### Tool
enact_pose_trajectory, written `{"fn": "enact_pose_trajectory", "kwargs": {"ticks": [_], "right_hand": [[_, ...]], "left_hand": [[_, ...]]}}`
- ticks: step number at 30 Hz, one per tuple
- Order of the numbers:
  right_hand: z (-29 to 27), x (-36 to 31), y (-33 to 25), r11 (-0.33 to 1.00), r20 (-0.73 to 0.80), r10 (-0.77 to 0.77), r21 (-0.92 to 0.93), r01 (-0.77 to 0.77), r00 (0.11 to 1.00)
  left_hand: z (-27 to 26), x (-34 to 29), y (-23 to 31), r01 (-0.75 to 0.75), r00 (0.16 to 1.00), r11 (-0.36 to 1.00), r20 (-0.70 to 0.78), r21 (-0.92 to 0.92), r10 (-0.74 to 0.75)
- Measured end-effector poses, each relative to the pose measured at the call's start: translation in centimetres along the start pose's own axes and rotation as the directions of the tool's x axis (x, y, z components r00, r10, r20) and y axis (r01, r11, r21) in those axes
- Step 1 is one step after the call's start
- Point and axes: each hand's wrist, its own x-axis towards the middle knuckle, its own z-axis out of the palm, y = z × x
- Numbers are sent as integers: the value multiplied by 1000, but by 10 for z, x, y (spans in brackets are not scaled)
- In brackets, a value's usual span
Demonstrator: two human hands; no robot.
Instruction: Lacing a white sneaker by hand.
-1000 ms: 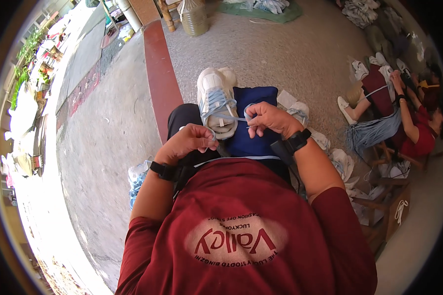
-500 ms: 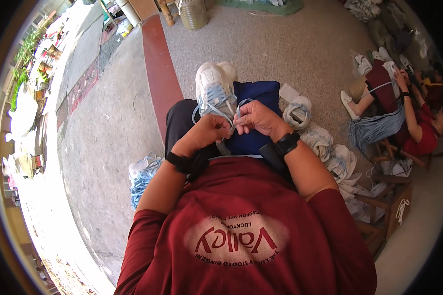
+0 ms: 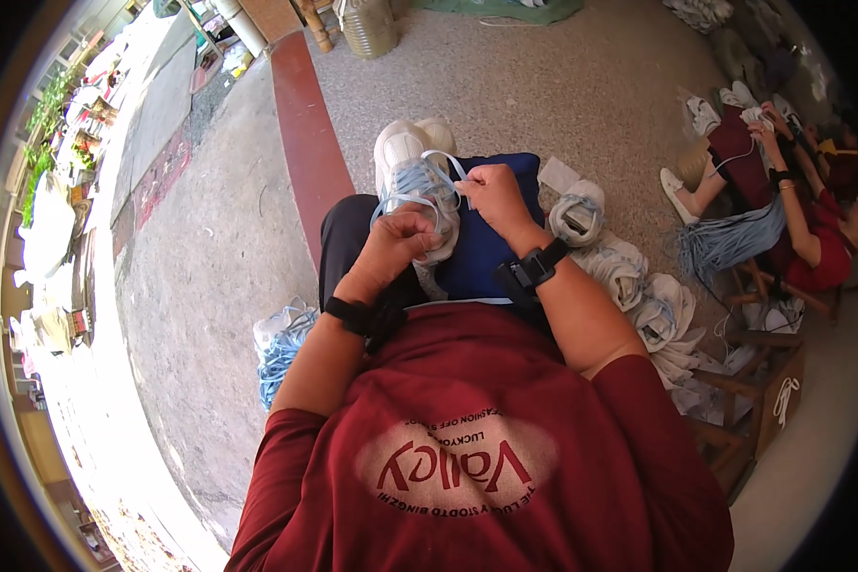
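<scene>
A white sneaker (image 3: pixel 398 157) with light blue laces stands in front of me, toe pointing away, with a second white shoe (image 3: pixel 436 132) partly hidden behind it. The thumb and fingers of my right hand (image 3: pixel 498 202) pinch a pale blue shoelace (image 3: pixel 445 156), which arcs up from the sneaker's eyelets. My left hand (image 3: pixel 398 246) is closed beside the sneaker's opening, its fingertips pinching a lace loop over the tongue. A dark blue cloth (image 3: pixel 515 176) lies under and right of the sneaker, over my lap.
Several white shoes (image 3: pixel 578 214) lie in a row at my right, by a wooden stool (image 3: pixel 763 396). At my left is a bundle of blue laces (image 3: pixel 281 357). Another person (image 3: pixel 806 238) sits at the right, handling a shoe, with blue laces (image 3: pixel 729 243) draped nearby. A container (image 3: pixel 367 29) stands far ahead.
My hands have moved apart. The right one has gone up and right, drawing the lace into a higher arc; the left has shifted slightly left, closer over the sneaker.
</scene>
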Motion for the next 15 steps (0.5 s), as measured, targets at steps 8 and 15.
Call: {"fn": "enact_pose_trajectory", "kwargs": {"ticks": [8,15], "right_hand": [[15,-10,14,632,253,285,675,-380,925],[27,-13,13,823,106,232,509,-253,967]], "left_hand": [[-4,-1,1,-74,997,980,-8,-184,74],[-7,0,-5,-100,995,982,6,-161,103]]}}
